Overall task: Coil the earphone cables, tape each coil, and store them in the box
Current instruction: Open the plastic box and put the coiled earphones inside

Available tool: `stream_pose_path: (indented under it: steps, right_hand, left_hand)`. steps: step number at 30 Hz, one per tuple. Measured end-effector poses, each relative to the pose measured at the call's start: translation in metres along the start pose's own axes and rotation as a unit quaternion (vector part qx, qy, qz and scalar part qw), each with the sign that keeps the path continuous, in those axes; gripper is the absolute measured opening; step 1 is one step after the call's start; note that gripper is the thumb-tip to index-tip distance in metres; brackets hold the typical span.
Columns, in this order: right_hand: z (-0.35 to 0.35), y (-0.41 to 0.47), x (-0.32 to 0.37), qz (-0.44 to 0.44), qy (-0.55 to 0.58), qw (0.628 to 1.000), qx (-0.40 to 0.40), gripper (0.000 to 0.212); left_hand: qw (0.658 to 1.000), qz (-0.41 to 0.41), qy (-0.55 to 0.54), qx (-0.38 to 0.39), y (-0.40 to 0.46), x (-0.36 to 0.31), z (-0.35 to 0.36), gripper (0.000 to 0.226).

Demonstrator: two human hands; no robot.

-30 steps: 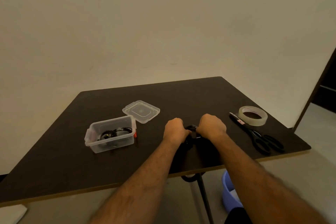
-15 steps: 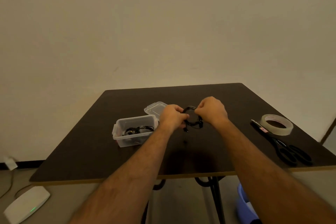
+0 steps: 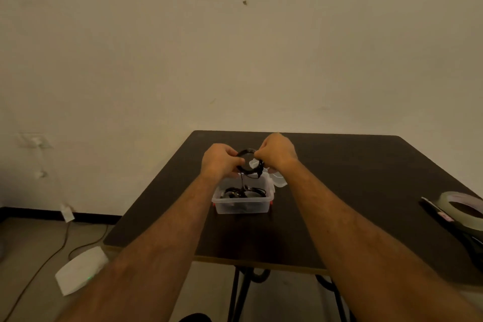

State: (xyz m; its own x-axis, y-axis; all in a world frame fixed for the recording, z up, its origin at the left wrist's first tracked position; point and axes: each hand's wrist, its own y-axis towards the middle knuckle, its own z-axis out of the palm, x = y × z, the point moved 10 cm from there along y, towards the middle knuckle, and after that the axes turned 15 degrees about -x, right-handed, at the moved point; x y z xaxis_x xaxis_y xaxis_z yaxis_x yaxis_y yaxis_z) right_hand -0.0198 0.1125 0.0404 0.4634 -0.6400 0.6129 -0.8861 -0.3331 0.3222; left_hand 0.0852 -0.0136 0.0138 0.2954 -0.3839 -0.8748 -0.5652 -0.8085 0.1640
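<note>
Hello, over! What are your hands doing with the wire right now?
Left hand and right hand grip earphone coil above open box. Other earphones already inside. Nothing blocking.

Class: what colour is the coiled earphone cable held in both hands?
Black coiled earphone cable, clearest in the head view.

Coil (image 3: 248, 162) held over box (image 3: 241, 204)
Pinched by left hand (image 3: 219, 162) and right hand (image 3: 278, 153) (one end dangling boxward); tape (image 3: 462, 208) far right on table (image 3: 352, 178).

You face a plain cream wall (image 3: 261, 60) in dim, warm light — below it your dark table (image 3: 366, 178), a black skirting (image 3: 52, 214) and grey floor (image 3: 26, 243).
</note>
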Motion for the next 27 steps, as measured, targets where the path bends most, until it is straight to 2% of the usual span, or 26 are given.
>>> stream_pose_path:
  steps: [4, 8, 10, 14, 16, 22, 27]
  right_hand:
    - [0.038, -0.010, -0.003, 0.010, -0.061, 0.997, 0.053, 0.025]
    - [0.063, -0.016, -0.013, 0.016, -0.097, 0.992, 0.074, 0.028]
    - [0.073, -0.017, -0.014, 0.012, -0.115, 0.990, 0.079, 0.024]
    - [0.085, -0.020, -0.010, -0.011, -0.142, 0.986, 0.090, 0.021]
    - [0.088, -0.020, -0.008, -0.029, -0.163, 0.982, 0.090, 0.010]
    - [0.092, -0.024, -0.006, -0.065, -0.196, 0.975, 0.083, 0.019]
    - [0.067, -0.002, -0.010, -0.075, -0.154, 0.985, 0.027, 0.017]
  left_hand:
    - [0.997, -0.040, 0.058, 0.028, 0.005, 0.042, 0.003, 0.024]
    - [0.990, -0.061, 0.121, 0.047, 0.010, 0.061, 0.010, 0.018]
    - [0.980, -0.042, 0.189, 0.043, 0.012, 0.061, 0.013, 0.017]
    - [0.935, 0.034, 0.353, 0.030, 0.008, 0.049, 0.017, 0.022]
    - [0.919, 0.051, 0.390, 0.033, 0.009, 0.046, 0.021, 0.023]
    - [0.888, 0.121, 0.442, 0.038, 0.002, 0.034, 0.029, 0.028]
    - [0.895, 0.162, 0.415, -0.025, 0.009, 0.022, 0.011, 0.018]
